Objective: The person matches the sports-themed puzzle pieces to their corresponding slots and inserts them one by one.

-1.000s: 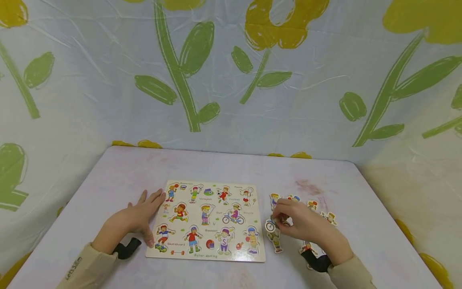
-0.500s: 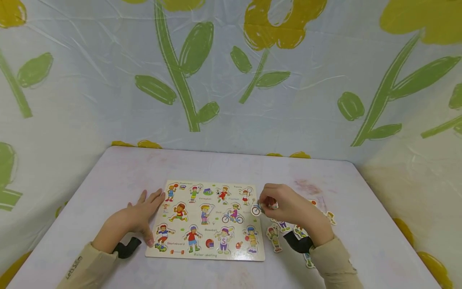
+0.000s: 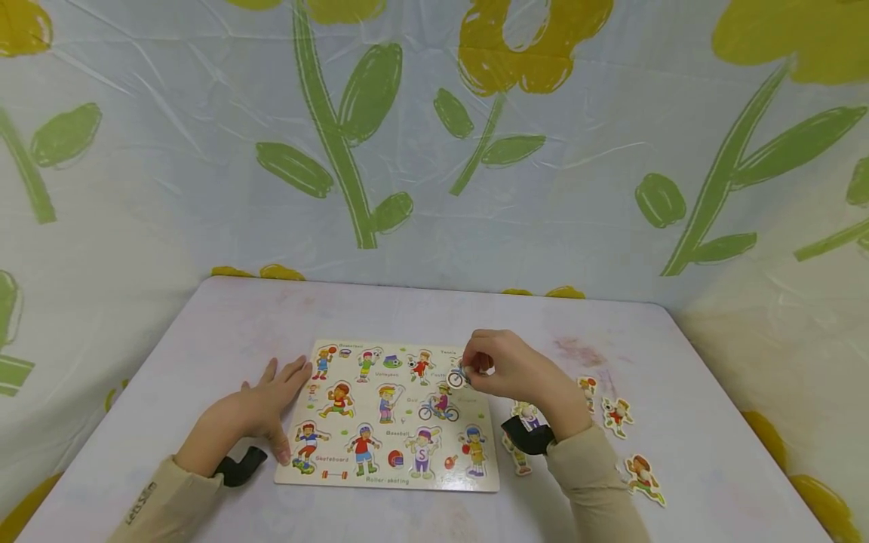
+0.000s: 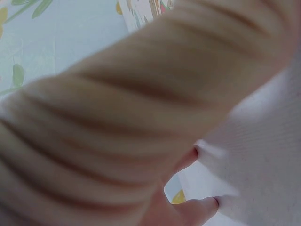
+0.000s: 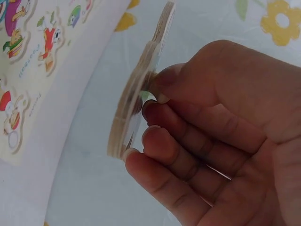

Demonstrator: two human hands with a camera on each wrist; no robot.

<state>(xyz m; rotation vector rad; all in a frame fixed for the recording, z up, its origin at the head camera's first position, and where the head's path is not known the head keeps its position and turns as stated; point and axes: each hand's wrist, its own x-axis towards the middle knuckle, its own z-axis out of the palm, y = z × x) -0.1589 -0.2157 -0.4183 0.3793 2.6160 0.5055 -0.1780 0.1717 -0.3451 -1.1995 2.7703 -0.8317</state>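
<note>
A flat wooden puzzle board (image 3: 468, 484) printed with children at sports lies on the table. My left hand (image 3: 261, 407) rests at its left edge with fingers spread. Above the board's upper right part, my right hand (image 3: 509, 369) pinches a bicycle puzzle piece (image 3: 456, 378) between thumb and fingertips. In the right wrist view that puzzle piece (image 5: 134, 101) is seen edge-on, tilted up and apart from the board. Its printed face is mostly hidden there. The left wrist view is largely blocked, with two fingertips (image 4: 204, 209) low in it.
To the right of the board lie loose puzzle pieces: a basketball player (image 3: 587, 394), a footballer (image 3: 618, 417), a runner (image 3: 643, 479) and others partly under the right forearm. A flower-printed cloth (image 3: 434, 226) stands behind and beside the table (image 3: 380, 309).
My right hand has lifted the bicycle puzzle piece from the loose pieces and carried it left, over the board's upper right. The left hand has stayed in place.
</note>
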